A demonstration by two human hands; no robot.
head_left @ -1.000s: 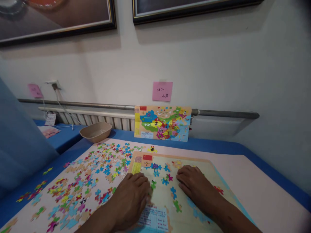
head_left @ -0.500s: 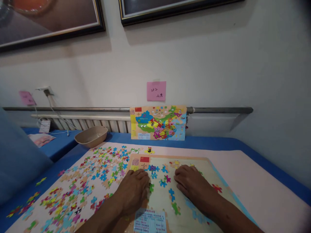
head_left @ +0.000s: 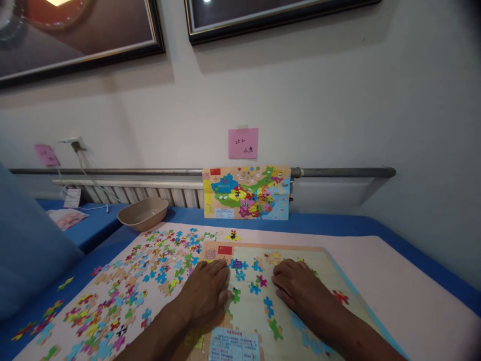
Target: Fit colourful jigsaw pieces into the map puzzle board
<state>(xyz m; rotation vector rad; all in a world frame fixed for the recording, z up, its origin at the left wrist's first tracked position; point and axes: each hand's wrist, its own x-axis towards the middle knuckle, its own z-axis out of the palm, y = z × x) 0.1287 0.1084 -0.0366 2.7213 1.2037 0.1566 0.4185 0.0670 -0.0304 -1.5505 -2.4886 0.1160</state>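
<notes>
On the puzzle board (head_left: 251, 312), left hand (head_left: 207, 288) released; right hand (head_left: 297, 285), grip I cannot tell.

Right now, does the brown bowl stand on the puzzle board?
No, the bowl stands at the far left, near the radiator, with loose puzzle pieces lying between it and the puzzle board.

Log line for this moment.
Left hand: over puzzle board's left edge; right hand: over its right half; jigsaw pieces: scattered left of board
</notes>
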